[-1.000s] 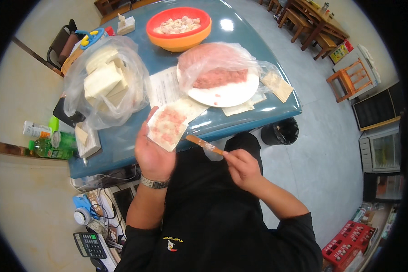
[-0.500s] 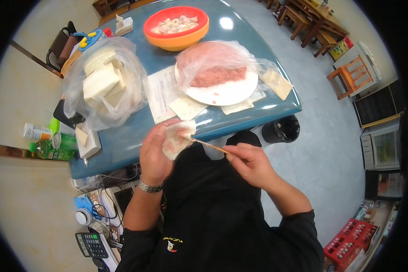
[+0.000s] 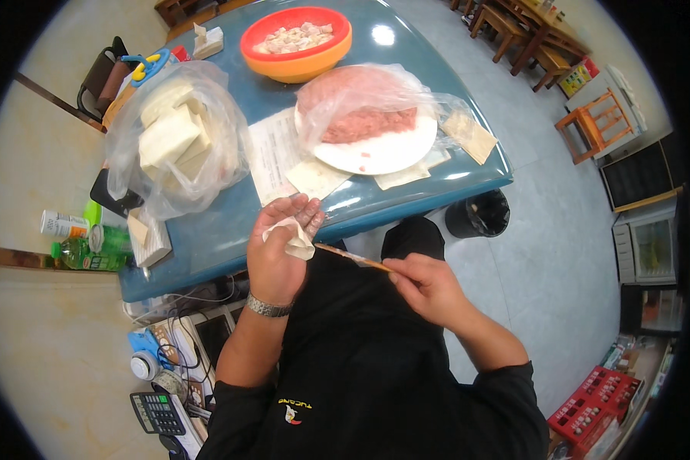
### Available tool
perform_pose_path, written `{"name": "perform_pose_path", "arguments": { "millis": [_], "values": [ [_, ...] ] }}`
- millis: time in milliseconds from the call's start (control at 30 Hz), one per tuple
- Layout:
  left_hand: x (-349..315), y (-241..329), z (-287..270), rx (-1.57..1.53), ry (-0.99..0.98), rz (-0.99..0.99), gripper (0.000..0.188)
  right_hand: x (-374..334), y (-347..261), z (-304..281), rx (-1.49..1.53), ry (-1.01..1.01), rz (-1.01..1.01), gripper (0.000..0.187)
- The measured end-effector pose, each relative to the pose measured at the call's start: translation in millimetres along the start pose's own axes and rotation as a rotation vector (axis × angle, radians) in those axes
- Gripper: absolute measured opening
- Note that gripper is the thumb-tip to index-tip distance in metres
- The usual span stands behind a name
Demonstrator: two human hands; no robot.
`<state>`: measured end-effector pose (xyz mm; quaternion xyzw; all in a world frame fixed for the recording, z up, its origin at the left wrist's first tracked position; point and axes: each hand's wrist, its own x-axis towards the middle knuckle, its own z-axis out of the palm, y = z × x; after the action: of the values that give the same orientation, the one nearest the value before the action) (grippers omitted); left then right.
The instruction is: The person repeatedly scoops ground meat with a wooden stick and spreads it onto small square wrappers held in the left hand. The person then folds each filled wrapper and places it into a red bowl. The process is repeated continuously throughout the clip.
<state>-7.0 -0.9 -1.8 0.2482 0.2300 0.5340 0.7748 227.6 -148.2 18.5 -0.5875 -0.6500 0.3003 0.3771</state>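
My left hand [image 3: 274,268], palm up with a metal watch at the wrist, holds a wonton wrapper [image 3: 299,245] folded over under the thumb. Between the thumb and fingers of my right hand [image 3: 429,287] is a thin wooden stick [image 3: 356,259], its smeared tip right beside the wrapper. Beyond my hands, pink minced meat [image 3: 372,126] sits on a white plate [image 3: 379,159], partly covered by clear plastic. A stack of pale wrappers [image 3: 172,138] lies in a clear plastic bag [image 3: 226,126] at the left. Farther back, an orange-red bowl [image 3: 295,70] contains folded wontons [image 3: 295,38].
The blue table [image 3: 345,211] has loose wrapper-like squares [image 3: 318,178] and a printed sheet [image 3: 270,157] near its front edge. A black bin [image 3: 477,215] stands on the floor to the right. Bottles [image 3: 77,251] and a tissue pack [image 3: 152,241] are at the left.
The wrapper was spread flat in my left hand with meat on it and the stick touching it; now it is folded over. The stick's tip has come away.
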Motion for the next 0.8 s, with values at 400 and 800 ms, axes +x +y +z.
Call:
{"name": "perform_pose_path", "arguments": {
  "millis": [400,800],
  "values": [
    [-15,-17,6,0.123,-0.172,-0.108,0.017,0,-3,11,0.3,0.015,0.165,0.025],
    [-8,-14,7,0.064,-0.103,-0.111,0.013,-8,-13,-7,0.175,0.03,0.146,0.023]
  ]
}}
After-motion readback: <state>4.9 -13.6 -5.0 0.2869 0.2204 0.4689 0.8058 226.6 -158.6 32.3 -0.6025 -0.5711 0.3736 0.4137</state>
